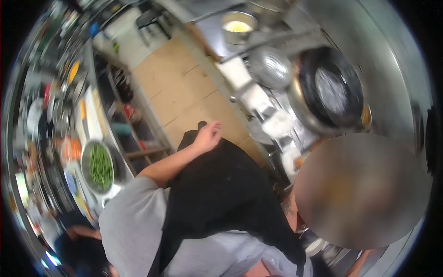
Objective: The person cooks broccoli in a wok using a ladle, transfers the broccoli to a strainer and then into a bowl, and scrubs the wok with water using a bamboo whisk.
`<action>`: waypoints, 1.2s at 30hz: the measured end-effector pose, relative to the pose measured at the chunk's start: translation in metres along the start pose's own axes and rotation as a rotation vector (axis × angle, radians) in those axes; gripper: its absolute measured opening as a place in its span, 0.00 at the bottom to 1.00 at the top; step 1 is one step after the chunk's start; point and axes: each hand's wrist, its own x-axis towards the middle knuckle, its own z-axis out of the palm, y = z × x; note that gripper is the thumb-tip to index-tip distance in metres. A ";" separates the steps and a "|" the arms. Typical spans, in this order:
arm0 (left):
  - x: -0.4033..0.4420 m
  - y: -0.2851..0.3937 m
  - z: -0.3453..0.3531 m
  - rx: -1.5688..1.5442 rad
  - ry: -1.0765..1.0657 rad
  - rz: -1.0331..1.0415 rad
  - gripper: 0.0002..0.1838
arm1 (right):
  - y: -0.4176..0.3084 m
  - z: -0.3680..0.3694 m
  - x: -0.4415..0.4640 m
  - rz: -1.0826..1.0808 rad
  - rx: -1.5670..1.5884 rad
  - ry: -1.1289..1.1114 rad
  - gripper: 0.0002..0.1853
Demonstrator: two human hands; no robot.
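My left hand (pixel 211 135) hangs in front of the black apron (pixel 221 189) over the floor. Its fingers are loosely bent and slightly apart, with nothing visible in them. The small dark tip of what looks like a shoe (pixel 201 123) shows just beside it. I cannot see my right hand. A tattooed forearm (pixel 290 212) appears at the right, next to a large blurred patch; whose arm it is cannot be made out.
A steel bowl of green beans (pixel 100 167) stands on the left counter near a yellow-handled knife (pixel 84 117). To the right are a dark wok (pixel 330 87), a perforated strainer (pixel 271 67) and a pot with yellow contents (pixel 238 27). Another person (pixel 80 244) is at lower left.
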 end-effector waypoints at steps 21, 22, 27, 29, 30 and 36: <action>-0.112 -0.061 -0.254 -0.053 0.861 -0.081 0.15 | -0.583 0.028 -0.144 -1.163 0.835 -0.505 0.13; -0.124 -0.062 -0.257 -0.044 0.917 -0.112 0.15 | -0.599 0.046 -0.168 -1.201 0.930 -0.699 0.13; -0.161 -0.029 -0.279 0.025 1.217 -0.210 0.12 | -0.659 0.055 -0.269 -1.594 1.020 -1.144 0.09; -0.173 0.000 -0.302 0.140 1.360 -0.224 0.11 | -0.684 0.065 -0.285 -1.536 1.032 -1.316 0.08; -0.180 0.019 -0.317 0.202 1.440 -0.225 0.11 | -0.709 0.070 -0.289 -1.588 1.081 -1.328 0.07; -0.228 0.199 -0.401 0.627 1.765 0.522 0.18 | -0.922 -0.077 -0.268 -1.654 1.739 -1.883 0.18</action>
